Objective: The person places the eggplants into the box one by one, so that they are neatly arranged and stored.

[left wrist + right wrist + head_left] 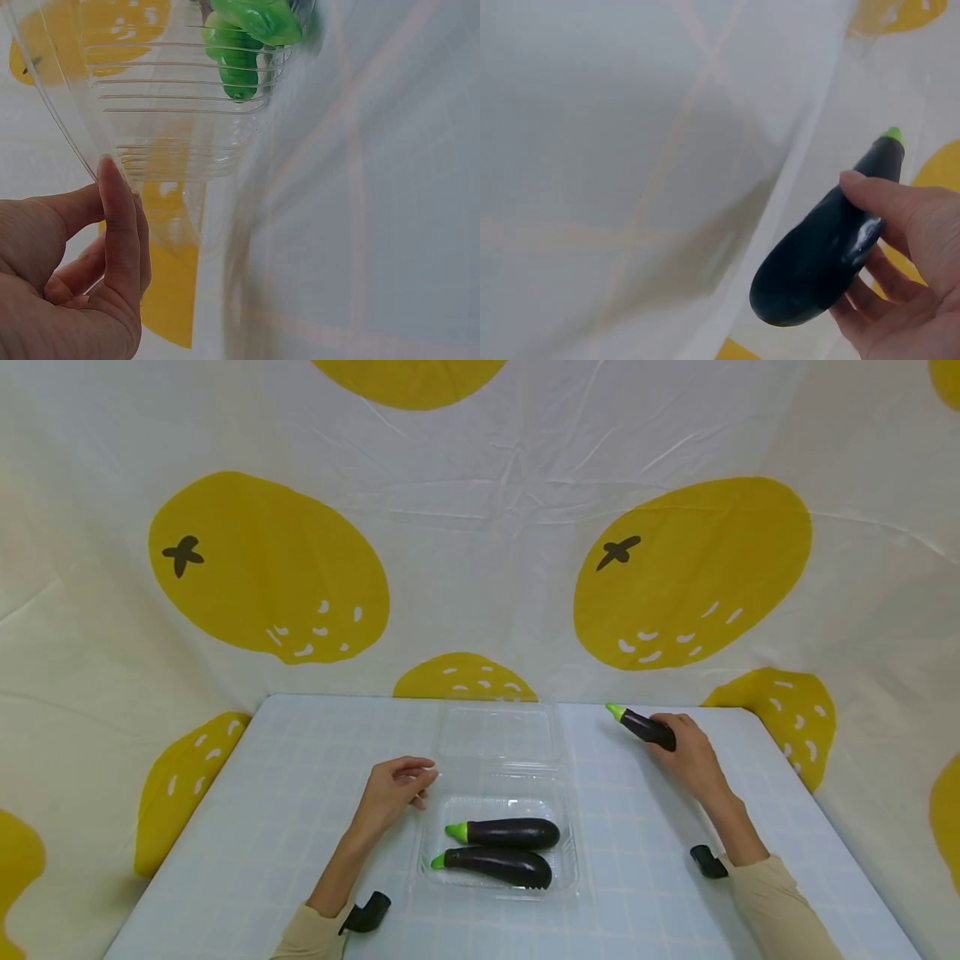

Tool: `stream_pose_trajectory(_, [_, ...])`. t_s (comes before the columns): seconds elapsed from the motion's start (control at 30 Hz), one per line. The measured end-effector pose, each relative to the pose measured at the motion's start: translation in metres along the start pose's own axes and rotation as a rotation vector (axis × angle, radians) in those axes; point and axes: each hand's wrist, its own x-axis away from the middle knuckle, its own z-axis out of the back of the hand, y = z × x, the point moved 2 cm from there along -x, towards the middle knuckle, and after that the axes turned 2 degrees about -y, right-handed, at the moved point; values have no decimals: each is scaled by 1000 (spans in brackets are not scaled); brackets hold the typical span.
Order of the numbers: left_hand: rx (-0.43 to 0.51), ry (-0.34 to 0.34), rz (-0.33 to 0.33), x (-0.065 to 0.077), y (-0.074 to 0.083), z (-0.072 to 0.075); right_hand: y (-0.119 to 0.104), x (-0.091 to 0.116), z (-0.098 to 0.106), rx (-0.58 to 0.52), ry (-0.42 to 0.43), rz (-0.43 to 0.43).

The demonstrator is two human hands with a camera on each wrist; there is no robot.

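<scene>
My right hand (686,756) holds a dark purple eggplant (647,728) with a bright green stem end above the table's far right. In the right wrist view, thumb and fingers wrap the eggplant (817,255) around its middle, stem pointing up. Two more eggplants, an upper one (513,833) and a lower one (498,865), lie side by side in an open clear plastic container (573,860), stems to the left. My left hand (393,789) is at the container's left edge; in the left wrist view its thumb and fingers pinch the clear rim. Green stem ends (240,67) show through the ribbed wall.
The container's clear lid (498,732) lies folded back toward the far edge of the pale checked table (262,827). Behind and beside the table hangs a white cloth (480,568) with large yellow fruit prints. Black wrist devices sit near both cuffs.
</scene>
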Motion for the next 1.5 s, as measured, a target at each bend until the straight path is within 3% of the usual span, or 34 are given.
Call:
stream_pose_trajectory(0.87, [5,-9,-5,-2,-3,1,-60,21,2,-40,-48,62])
stream_pose_trajectory(1.5, [9,-10,-22,0,0,0,-112,37,7,-58,-42,195])
